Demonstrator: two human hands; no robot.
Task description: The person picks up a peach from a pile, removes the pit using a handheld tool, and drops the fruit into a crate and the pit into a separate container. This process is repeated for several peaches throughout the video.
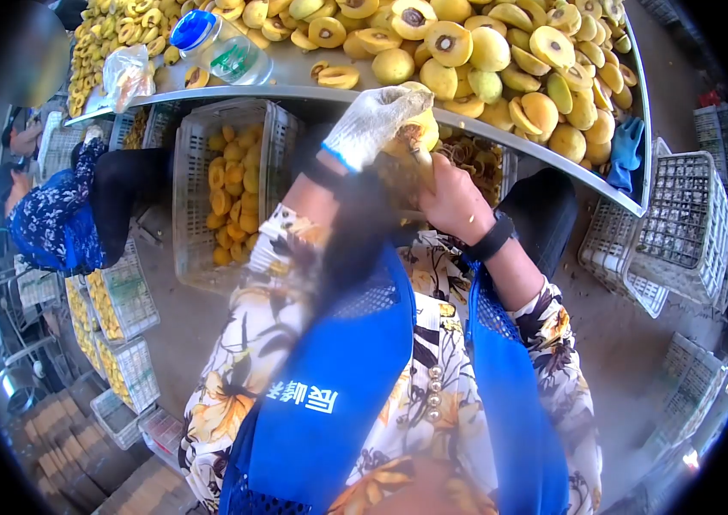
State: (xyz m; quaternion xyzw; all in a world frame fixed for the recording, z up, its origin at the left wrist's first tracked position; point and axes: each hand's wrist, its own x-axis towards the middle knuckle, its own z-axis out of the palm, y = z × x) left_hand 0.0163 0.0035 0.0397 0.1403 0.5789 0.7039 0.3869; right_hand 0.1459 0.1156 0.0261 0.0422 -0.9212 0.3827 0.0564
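Observation:
My left hand [378,120], in a white knit glove with a blue cuff edge, is closed around a yellow peach [422,130] at the table's front edge. The brownish middle of the cut fruit shows, facing my right hand. Bare and with a black band at the wrist, my right hand [452,199] is closed on a small metal pitting tool [421,161], its tip right at the fruit. Motion blur and the fingers hide most of its handle. Below the hands, a crate of brownish scraps [477,159] sits partly under the table.
Halved peaches [552,47] cover much of the metal table [304,90]. A blue-lidded jar [231,56], a plastic bag [129,75] and a blue glove [626,154] lie there. A crate of peach halves [182,215] stands left, stacked crates [681,223] right. Another person [59,219] sits far left.

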